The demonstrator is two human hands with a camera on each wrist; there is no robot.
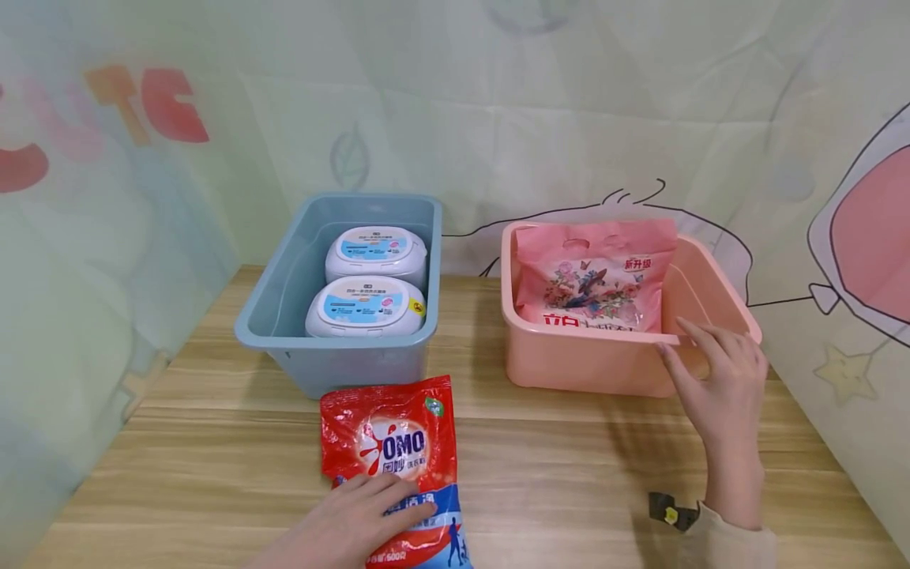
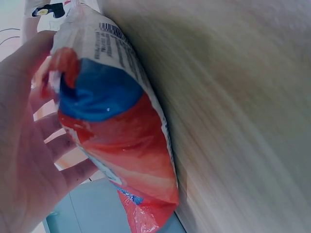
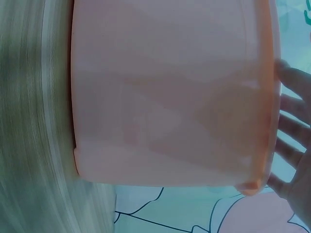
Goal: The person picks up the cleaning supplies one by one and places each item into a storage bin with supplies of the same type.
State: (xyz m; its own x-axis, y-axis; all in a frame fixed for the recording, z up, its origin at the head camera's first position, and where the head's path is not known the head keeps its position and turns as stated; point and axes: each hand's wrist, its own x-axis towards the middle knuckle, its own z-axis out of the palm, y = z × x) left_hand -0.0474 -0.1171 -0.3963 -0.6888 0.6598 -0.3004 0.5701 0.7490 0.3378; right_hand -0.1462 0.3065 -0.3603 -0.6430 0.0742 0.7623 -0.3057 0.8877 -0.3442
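Observation:
A red and blue bag of OMO laundry powder (image 1: pixel 398 442) lies flat on the table at front centre. My left hand (image 1: pixel 355 514) is over its lower half, fingers spread across the upper face; in the left wrist view the bag (image 2: pixel 112 131) bulges beneath the palm. At the right, my right hand (image 1: pixel 725 375) is at the front rim of a pink bin (image 1: pixel 583 359), thumb and fingertips right at the edge. Inside that bin leans a pink flowered bag (image 1: pixel 593 276), its lower part hidden by the front wall. The right wrist view shows the bin's outer wall (image 3: pixel 165 97), fingers (image 3: pixel 291 102) along its rim.
A blue bin (image 1: pixel 355 363) at the left holds two white lidded tubs (image 1: pixel 370 304), one behind the other. On the wooden table (image 1: pixel 540 466), a black strap piece with a yellow mark (image 1: pixel 671 514) shows beside the right sleeve. A printed cloth backdrop (image 1: pixel 455 118) encloses the table behind.

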